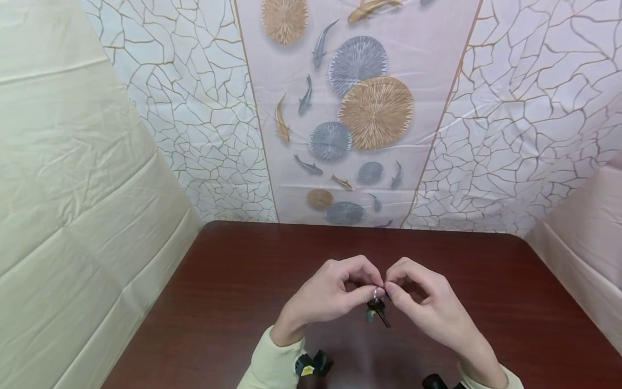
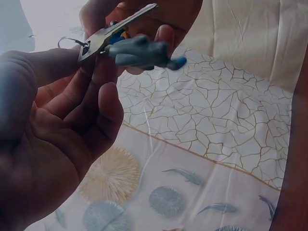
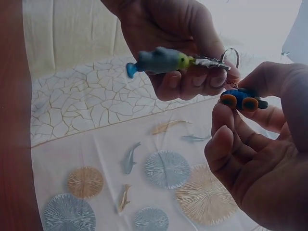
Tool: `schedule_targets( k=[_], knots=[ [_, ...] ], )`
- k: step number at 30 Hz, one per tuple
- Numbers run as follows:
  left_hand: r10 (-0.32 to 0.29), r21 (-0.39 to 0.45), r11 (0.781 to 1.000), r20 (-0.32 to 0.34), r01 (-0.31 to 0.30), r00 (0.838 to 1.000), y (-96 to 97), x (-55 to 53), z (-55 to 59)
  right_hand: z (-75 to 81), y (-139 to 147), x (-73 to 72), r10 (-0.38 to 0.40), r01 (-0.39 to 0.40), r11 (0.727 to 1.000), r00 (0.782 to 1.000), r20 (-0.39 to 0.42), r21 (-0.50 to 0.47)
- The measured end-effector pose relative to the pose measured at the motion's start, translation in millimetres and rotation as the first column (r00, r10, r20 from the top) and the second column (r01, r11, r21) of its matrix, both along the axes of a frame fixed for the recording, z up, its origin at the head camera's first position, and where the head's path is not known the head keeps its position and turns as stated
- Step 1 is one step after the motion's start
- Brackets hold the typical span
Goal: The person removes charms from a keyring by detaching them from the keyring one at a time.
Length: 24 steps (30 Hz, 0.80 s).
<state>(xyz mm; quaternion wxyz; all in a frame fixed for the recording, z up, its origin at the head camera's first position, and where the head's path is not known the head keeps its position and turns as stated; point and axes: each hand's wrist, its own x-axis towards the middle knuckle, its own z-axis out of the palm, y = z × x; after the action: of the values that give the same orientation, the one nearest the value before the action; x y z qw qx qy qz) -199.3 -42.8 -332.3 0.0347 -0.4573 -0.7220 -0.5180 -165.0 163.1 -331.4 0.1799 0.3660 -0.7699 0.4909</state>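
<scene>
I hold a small key bunch between both hands; my left grip (image 1: 332,293) pinches the thin key ring (image 3: 237,57) close to where the key (image 2: 109,38) joins it, thumb against fingertips, while my right grip (image 1: 439,309), just beside it, pinches the blue-and-orange charm (image 3: 239,99) between thumb and fingers; a fine chain (image 3: 232,85) shows at the gap between the two, just above the charm. The key juts away from my left fingertips with its blade free, and the grey-blue animal figure (image 3: 161,61), with a brighter blue end, lies along it, outside my pinch; whether a second key sits behind, I cannot tell. All of it is held above the table (image 1: 233,281), in front of a patterned cloth (image 1: 228,156). I judge the whole bunch light, so fingertips alone should carry it; the key looks stiff and smooth, likely to swivel if held by its blade, so its broad head is the better hold; the ring seems springy and narrow, apt to slip under a thumb, and best steadied near the key; the charms look moulded, perhaps rubbery, easy to take by the body, whereas the chain seems the frailest part and wants no hard tug.
</scene>
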Motion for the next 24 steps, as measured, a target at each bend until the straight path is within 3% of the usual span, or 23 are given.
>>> schedule_targets(
  k=[11,24],
  knots=[
    [0.028,-0.035,0.999,-0.005,-0.028,1.000,1.9,0.4,-0.8,2.6,1.7,5.0,0.024,-0.026,0.999,0.999,-0.047,-0.039],
    [0.061,-0.037,0.997,-0.023,-0.062,0.998,-0.3,0.0,-1.4,4.2,3.0,9.0,-0.025,0.021,0.993,0.999,0.028,0.116]
  ],
)
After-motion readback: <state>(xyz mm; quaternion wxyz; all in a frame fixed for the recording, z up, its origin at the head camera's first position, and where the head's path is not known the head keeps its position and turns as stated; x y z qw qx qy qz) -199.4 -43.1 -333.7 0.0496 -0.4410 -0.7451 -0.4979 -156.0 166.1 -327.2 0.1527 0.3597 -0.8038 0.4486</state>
